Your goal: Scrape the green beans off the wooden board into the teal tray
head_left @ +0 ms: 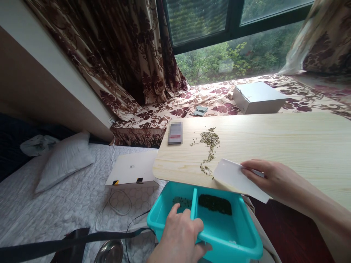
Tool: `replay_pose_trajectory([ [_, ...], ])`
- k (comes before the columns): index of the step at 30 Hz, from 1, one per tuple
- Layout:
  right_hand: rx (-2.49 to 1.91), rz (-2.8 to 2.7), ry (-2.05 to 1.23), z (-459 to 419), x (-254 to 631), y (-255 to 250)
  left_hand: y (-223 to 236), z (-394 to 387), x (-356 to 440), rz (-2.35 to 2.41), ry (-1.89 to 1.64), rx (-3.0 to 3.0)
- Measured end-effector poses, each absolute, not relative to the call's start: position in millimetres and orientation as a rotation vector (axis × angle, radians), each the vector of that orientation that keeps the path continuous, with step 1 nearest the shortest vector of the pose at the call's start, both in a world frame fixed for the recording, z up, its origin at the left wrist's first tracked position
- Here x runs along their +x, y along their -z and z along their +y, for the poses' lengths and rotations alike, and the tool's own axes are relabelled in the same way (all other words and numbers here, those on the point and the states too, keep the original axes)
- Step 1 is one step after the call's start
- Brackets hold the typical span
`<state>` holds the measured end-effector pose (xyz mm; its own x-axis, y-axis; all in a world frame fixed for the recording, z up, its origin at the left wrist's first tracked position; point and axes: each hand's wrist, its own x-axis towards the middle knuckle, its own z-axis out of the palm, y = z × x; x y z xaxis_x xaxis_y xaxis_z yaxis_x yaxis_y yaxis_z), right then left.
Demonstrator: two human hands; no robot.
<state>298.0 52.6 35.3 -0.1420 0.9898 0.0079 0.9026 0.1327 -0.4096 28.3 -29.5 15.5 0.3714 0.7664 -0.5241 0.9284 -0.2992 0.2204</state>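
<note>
While my right hand [270, 177] reaches in from the right, forearm slanting low over the pale wooden tabletop [301, 142], its thumb and fingers pinch a white sheet [236, 177] at the upper edge. Back of this hand up, wrist roughly in line with the forearm. Sheet lies tilted at the near edge of the tabletop, one corner past it, its left end just beside the lower tip of a trail of small green beans [210, 138]. Beans run from a thicker patch farther in down toward that edge. Left hand [181, 230] comes up from below, back uppermost, fingers bent and closed over the near part of the divider [194, 204] of a teal bin [253, 239]; index finger stretches forward over the left compartment [163, 204], thumb low by the near wall. Bin sits below and against the near side of the tabletop, as far as I can see. Dark green heap [215, 204] at the far side of its right compartment [219, 226]; thin scatter of beans in the left one. Flat rectangular packet [175, 132] near the tabletop's left end.
</note>
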Motion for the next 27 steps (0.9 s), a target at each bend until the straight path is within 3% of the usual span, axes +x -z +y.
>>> replay_pose_trajectory([
  [6, -1.784, -2.150, -0.385, 54, 295, -31, -8, -32, 20, 1.494, 0.393, 2.163],
  [14, -1.651, -2.226, -0.586, 48, 287, -35, -13, -28, 16, 1.522, 0.401, 2.161],
  [27, -1.763, -2.133, -0.385, 66, 288, -9, -11, -26, 12, 1.535, 0.405, 2.103],
])
